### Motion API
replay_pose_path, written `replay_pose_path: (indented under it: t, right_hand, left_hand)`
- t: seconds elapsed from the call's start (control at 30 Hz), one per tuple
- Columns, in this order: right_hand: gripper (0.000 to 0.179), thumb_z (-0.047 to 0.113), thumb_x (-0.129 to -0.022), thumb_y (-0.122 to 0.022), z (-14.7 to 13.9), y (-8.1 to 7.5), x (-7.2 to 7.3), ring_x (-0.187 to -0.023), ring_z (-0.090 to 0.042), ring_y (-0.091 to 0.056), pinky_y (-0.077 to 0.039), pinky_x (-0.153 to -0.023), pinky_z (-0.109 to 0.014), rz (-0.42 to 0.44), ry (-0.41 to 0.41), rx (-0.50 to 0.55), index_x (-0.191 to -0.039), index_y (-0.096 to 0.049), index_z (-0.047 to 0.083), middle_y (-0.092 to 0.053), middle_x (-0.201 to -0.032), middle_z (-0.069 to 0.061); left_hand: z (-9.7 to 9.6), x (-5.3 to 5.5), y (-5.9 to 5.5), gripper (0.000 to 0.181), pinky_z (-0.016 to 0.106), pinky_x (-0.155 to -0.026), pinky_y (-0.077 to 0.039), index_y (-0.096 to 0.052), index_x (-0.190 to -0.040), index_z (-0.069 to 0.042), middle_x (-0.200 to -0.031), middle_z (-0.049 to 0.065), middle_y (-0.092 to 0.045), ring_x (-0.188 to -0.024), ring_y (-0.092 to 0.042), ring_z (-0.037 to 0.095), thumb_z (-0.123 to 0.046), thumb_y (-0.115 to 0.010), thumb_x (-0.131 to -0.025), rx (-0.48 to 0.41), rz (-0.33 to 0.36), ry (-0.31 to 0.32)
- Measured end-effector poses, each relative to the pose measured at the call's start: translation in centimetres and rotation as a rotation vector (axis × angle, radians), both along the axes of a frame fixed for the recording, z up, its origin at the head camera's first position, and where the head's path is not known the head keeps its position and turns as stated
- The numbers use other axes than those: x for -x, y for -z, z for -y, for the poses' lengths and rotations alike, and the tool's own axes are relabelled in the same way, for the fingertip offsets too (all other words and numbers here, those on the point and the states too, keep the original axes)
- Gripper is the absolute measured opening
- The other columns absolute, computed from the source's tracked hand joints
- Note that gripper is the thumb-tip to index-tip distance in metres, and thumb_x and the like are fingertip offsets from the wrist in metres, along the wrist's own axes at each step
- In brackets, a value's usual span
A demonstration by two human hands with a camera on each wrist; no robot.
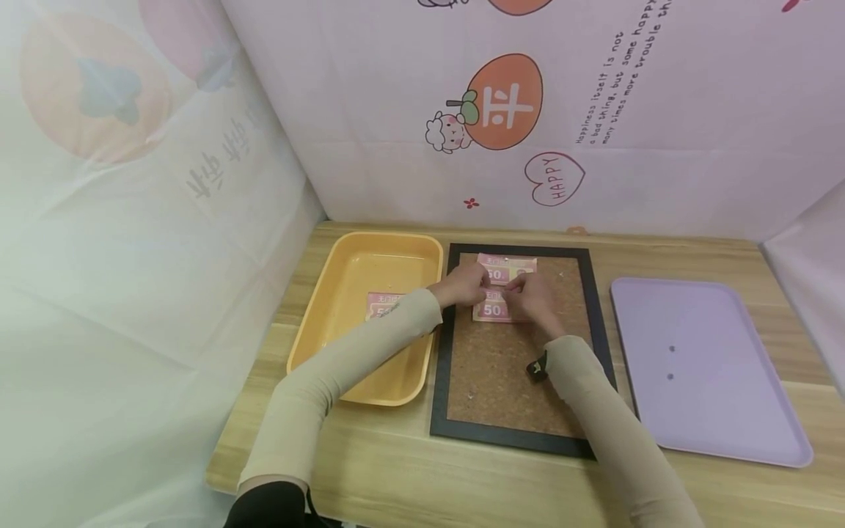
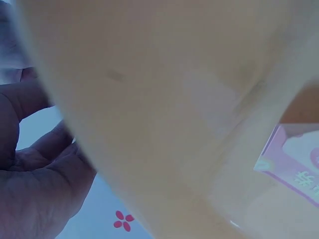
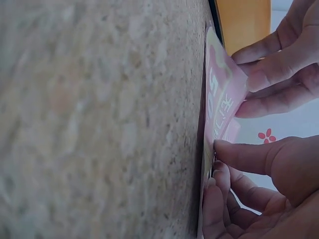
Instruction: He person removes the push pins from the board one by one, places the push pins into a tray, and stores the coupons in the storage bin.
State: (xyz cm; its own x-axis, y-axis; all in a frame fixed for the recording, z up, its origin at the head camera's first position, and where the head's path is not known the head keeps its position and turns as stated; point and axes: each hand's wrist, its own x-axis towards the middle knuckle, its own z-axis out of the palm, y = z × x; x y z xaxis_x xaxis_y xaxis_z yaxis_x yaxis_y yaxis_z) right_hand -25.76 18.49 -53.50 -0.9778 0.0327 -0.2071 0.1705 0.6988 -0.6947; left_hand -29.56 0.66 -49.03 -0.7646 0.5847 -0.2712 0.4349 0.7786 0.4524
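Note:
Two pink coupons marked 50 are on the black-framed cork board, one above the other. My left hand (image 1: 464, 286) pinches the upper left corner of the lower coupon (image 1: 491, 311); in the right wrist view this coupon (image 3: 219, 89) bends away from the cork. Beside it, my right hand (image 1: 533, 299) has its thumb and fingertips together at the coupon's top edge. Between them a small dark push pin (image 3: 215, 157) shows, mostly hidden. The upper coupon (image 1: 494, 273) lies against the cork board (image 1: 488, 374) with a pin near its top edge.
Left of the board stands a yellow tray (image 1: 389, 396) with another pink coupon (image 1: 378, 302) in it, partly behind my left sleeve. A purple tray (image 1: 713, 352) at the right carries two small pins (image 1: 672, 349). Clear pins (image 1: 472, 396) also sit on the cork.

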Motion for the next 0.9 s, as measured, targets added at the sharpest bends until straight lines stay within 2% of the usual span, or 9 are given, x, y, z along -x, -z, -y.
replay_pose_path:
  t: [0.17,0.3,0.53,0.9]
  right_hand:
    - [0.025,0.016,-0.098,-0.068,0.04,0.22,0.05,-0.097,-0.032,-0.066,-0.05,-0.077,-0.033,0.011,0.009,0.006,-0.115,-0.072,-0.002,-0.07,-0.114,-0.023]
    - [0.027,0.016,-0.099,-0.068,-0.03,0.4,0.03,-0.097,-0.032,-0.066,-0.05,-0.074,-0.031,-0.002,0.004,0.009,-0.116,-0.071,-0.004,-0.07,-0.115,-0.024]
    - [0.027,0.017,-0.098,-0.069,-0.07,0.26,0.0,-0.091,-0.028,-0.065,-0.046,-0.068,-0.025,-0.019,0.012,0.011,-0.114,-0.072,-0.004,-0.072,-0.111,-0.023]
    - [0.028,0.02,-0.1,-0.067,-0.06,0.47,0.05,-0.086,-0.025,-0.066,-0.045,-0.064,-0.023,-0.026,-0.006,-0.017,-0.111,-0.074,-0.005,-0.074,-0.108,-0.022]
  left_hand:
    - [-0.16,0.1,-0.15,0.026,0.033,-0.092,-0.059,-0.073,-0.119,-0.001,-0.122,0.015,-0.072,-0.11,-0.069,0.026,-0.002,-0.065,-0.095,-0.028,-0.001,0.002]
    - [-0.21,0.14,-0.07,0.025,0.032,-0.091,-0.059,-0.074,-0.118,-0.001,-0.119,0.014,-0.072,-0.108,-0.069,0.025,0.0,-0.064,-0.095,-0.037,-0.001,0.008]
    - [-0.39,0.24,-0.06,0.025,0.029,-0.088,-0.058,-0.076,-0.116,-0.002,-0.112,0.012,-0.074,-0.103,-0.067,0.023,0.003,-0.067,-0.093,-0.041,-0.041,0.008]
    - [-0.26,0.44,0.55,0.027,0.024,-0.074,-0.054,-0.077,-0.113,-0.005,-0.107,0.01,-0.072,-0.095,-0.064,0.019,0.005,-0.066,-0.091,-0.048,-0.057,0.009]
